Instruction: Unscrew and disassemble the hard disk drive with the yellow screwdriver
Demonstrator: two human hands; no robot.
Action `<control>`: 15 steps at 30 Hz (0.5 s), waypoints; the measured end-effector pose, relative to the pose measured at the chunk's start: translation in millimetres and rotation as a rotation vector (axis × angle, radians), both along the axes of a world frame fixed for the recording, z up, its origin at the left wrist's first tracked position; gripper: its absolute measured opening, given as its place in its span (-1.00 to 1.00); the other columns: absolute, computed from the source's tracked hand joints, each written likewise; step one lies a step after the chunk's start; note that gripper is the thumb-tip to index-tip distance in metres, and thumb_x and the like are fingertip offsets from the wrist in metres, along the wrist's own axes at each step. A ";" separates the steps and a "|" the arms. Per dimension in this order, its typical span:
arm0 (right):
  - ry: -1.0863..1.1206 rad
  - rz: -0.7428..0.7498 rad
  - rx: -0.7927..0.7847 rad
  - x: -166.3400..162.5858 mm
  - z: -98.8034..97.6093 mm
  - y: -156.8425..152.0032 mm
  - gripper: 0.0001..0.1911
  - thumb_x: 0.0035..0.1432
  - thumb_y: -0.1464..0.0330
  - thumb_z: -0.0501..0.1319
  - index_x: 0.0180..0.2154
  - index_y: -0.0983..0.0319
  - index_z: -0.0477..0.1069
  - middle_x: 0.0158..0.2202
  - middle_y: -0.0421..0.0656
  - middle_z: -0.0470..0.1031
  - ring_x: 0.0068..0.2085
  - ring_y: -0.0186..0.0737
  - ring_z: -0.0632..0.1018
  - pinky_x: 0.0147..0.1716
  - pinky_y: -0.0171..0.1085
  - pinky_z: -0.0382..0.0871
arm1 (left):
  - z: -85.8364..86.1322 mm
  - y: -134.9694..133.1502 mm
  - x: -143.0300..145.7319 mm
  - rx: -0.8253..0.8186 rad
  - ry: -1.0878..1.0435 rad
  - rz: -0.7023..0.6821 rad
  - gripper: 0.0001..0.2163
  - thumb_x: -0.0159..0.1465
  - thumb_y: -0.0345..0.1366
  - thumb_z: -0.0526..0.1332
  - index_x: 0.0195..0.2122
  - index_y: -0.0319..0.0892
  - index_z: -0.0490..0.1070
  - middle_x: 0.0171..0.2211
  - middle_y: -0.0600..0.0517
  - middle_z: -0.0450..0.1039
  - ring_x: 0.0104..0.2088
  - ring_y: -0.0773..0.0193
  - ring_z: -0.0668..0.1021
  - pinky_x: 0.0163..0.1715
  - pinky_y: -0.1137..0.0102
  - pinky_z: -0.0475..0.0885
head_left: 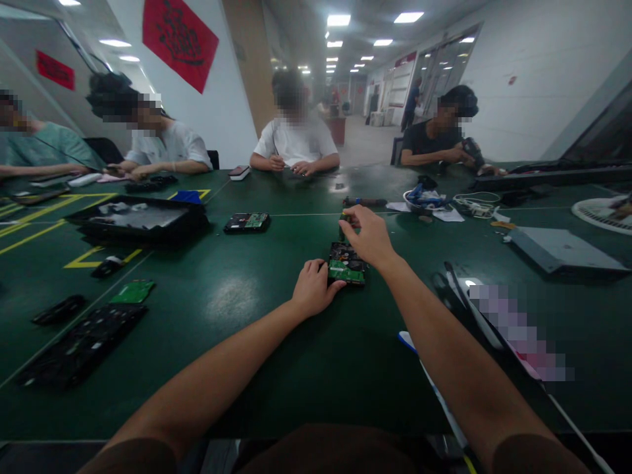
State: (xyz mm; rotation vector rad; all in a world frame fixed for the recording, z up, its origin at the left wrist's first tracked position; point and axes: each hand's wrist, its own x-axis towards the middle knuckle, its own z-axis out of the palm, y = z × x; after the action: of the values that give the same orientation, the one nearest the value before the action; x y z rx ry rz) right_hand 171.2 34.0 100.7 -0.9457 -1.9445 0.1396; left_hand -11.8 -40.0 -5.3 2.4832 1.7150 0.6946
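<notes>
A hard drive (347,264) lies circuit board up, green board at its near end, on the dark green table (276,355). My left hand (313,288) rests at its left edge, fingers curled against it. Above the drive's far end, my right hand (369,236) pinches the top of a small screwdriver (342,227) that stands upright, tip down at the drive.
A second hard drive (247,222) lies farther left, beside a black tray (135,220). A loose green board (132,291) and black parts lie at left. Tools and cables (447,204) sit at right, a grey cover (563,249) beyond. Several people sit along the far side.
</notes>
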 end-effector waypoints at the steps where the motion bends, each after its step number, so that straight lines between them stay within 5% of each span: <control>1: -0.008 -0.003 0.012 -0.1 1.0 -0.9 -0.84 0.29 0.31 0.21 -0.10 0.15 0.41 -0.13 -0.04 0.56 -0.12 -0.01 0.56 -0.06 -0.01 0.46 | -0.3 0.0 -0.1 0.001 0.000 -0.001 -0.43 0.40 0.16 0.12 0.18 -0.23 0.41 0.18 -0.26 0.38 0.23 -0.14 0.36 0.25 0.02 0.32; 15: 0.001 0.022 0.004 -1.0 0.4 -1.9 -0.87 0.31 0.33 0.17 -0.10 0.16 0.39 -0.14 -0.04 0.55 -0.13 -0.04 0.57 -0.09 -0.05 0.48 | 1.5 -0.4 0.6 -0.008 0.001 0.007 -0.40 0.39 0.18 0.12 0.18 -0.26 0.41 0.18 -0.28 0.38 0.23 -0.15 0.37 0.25 0.02 0.33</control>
State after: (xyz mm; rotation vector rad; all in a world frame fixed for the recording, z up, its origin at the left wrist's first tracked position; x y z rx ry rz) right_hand 170.2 32.1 101.1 -0.9220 -1.9540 0.1489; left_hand -11.2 -40.4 -3.8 2.4733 1.7246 0.6860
